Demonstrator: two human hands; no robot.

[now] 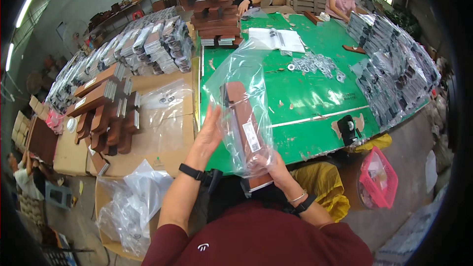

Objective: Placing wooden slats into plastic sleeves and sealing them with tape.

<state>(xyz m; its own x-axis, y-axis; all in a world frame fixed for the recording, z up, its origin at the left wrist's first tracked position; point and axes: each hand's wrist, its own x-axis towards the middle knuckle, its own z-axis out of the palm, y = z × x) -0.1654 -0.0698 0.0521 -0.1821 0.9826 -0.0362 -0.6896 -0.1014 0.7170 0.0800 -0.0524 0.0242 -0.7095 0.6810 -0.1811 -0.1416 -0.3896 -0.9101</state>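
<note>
In front of me a clear plastic bag (pixel 246 64) stands tall around a reddish-brown wooden piece (pixel 242 106) with a white label. The piece tilts slightly, and its lower end sticks out of the bag near my body. My right hand (pixel 274 169) grips that lower end through the plastic, its fingers partly covered by the film. My left hand (pixel 211 129) is at the bag's left side with its fingers stretched upward, touching the film. Dark wristbands circle both wrists.
Stacked brown pieces (pixel 106 103) and flat bags (pixel 165 101) lie on cardboard at left. Bagged pieces (pixel 394 69) are piled right. A tall stack (pixel 212 12), white paper (pixel 277 40) and small bagged parts (pixel 315 64) sit on the green table (pixel 305 101). Two people work opposite.
</note>
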